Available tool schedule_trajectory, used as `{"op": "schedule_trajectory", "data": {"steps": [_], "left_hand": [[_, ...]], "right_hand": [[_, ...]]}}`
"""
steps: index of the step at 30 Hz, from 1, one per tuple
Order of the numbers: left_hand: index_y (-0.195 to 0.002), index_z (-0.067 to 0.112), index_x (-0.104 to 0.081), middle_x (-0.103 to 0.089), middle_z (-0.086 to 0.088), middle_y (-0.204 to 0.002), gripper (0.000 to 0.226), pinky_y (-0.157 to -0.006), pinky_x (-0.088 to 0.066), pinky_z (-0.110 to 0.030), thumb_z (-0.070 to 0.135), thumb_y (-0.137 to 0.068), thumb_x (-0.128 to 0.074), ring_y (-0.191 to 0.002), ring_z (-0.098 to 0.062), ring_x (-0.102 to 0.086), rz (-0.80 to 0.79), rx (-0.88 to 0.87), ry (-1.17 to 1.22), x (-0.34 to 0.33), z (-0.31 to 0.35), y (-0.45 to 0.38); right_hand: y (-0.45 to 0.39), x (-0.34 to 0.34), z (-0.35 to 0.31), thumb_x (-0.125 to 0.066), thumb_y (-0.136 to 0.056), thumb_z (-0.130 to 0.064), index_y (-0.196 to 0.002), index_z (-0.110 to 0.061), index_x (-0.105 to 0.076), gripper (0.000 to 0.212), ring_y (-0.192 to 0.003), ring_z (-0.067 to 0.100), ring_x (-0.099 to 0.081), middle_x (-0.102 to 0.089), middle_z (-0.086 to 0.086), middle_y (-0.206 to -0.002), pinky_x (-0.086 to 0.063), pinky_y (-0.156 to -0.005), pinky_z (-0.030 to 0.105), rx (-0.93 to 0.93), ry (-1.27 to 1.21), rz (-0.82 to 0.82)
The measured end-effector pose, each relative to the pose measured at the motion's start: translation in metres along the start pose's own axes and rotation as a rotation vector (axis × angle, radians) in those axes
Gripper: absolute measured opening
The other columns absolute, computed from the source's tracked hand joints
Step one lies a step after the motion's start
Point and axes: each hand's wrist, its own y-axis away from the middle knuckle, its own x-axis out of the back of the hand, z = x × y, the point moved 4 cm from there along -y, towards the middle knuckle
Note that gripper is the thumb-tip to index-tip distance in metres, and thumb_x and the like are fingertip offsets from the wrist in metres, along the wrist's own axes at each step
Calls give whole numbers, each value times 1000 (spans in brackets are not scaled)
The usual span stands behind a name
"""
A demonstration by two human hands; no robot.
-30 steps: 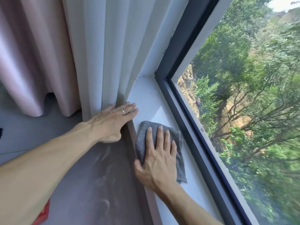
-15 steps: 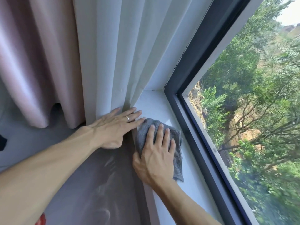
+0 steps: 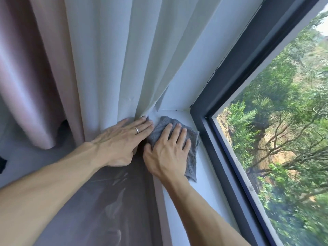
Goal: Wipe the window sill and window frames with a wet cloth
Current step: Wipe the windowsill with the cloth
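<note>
The grey cloth is being pressed flat-fingered by the right hand, the sill corner lying at twelve o'clock.

Bright daylight through window pane; trees motion-blurred; wide-angle bending at edges.

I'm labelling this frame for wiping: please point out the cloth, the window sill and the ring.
cloth (image 3: 192, 139): head view, bare right part.
window sill (image 3: 204, 174): head view, bare white surface.
ring (image 3: 136, 130): head view, band on finger.
</note>
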Motion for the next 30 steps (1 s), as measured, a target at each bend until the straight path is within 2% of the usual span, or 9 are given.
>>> {"op": "schedule_trajectory", "data": {"steps": [4, 6, 10, 14, 19, 24, 28, 30], "left_hand": [[-155, 21, 9, 15, 10, -162, 87, -121, 6, -32, 11, -86, -44, -136, -4, 31, -32, 13, -2, 1, -6, -6], [-155, 23, 12, 20, 12, -160, 88, -122, 5, -33, 11, -86, -43, -139, -4, 30, -53, 0, 0, 2, -6, -7], [-154, 23, 15, 25, 16, -154, 90, -122, 6, -33, 14, -88, -45, -144, -7, 26, -68, 4, 22, 0, -7, -11], [-156, 22, 0, 7, 6, -163, 88, -121, 2, -33, 11, -83, -48, -147, -12, 17, 22, -31, 39, 1, -12, -17], [-155, 27, 11, 19, 7, -162, 88, -115, 13, -27, 12, -89, -45, -146, -12, 24, -47, 5, 24, 3, -12, -25], [-153, 36, 11, 19, 4, -162, 98, -113, 12, -25, -2, -83, -47, -141, -8, 29, -74, 33, 29, 3, -21, -27], [-154, 31, 10, 18, 7, -162, 99, -116, 9, -28, -3, -83, -48, -146, -10, 24, -92, 50, 15, 6, -24, -28], [-154, 28, 11, 17, 7, -162, 96, -116, 10, -29, -3, -84, -47, -146, -11, 23, -86, 57, -8, 6, -32, -29]], "right_hand": [[26, 7, 18, -5, -91, -61, -157, -16, 0, 81, -151, 17, 15, 11, 5, -164, 9, -122, 35, 140, -7, -24], [12, 9, 35, -8, -96, -60, -158, -18, 0, 75, -151, 15, 14, 11, 2, -165, 9, -121, 33, 165, 15, -53], [-57, 11, 34, -19, -100, -52, -157, -9, -6, 72, -152, 23, 2, 1, 12, -165, 0, -121, 36, 45, -15, 0], [-29, 1, 24, -10, -90, -51, -155, -4, -11, 80, -151, 29, -4, -6, 20, -163, -6, -121, 40, -18, -2, 91], [-77, 8, 19, -29, -97, -45, -154, -1, -12, 74, -150, 30, -10, -10, 19, -163, -8, -120, 40, -53, -94, 74], [-62, 3, 26, -28, -97, -50, -155, -5, -12, 75, -151, 28, -7, -7, 18, -163, -6, -121, 40, 87, -13, 29], [-82, 7, 17, -33, -95, -46, -150, -3, -23, 70, -146, 32, -21, -20, 19, -160, -15, -117, 42, -54, -61, 121], [-79, 3, 1, -32, -96, -47, -151, -2, -21, 73, -148, 34, -15, -16, 22, -160, -10, -120, 44, -23, -43, 133]]}}
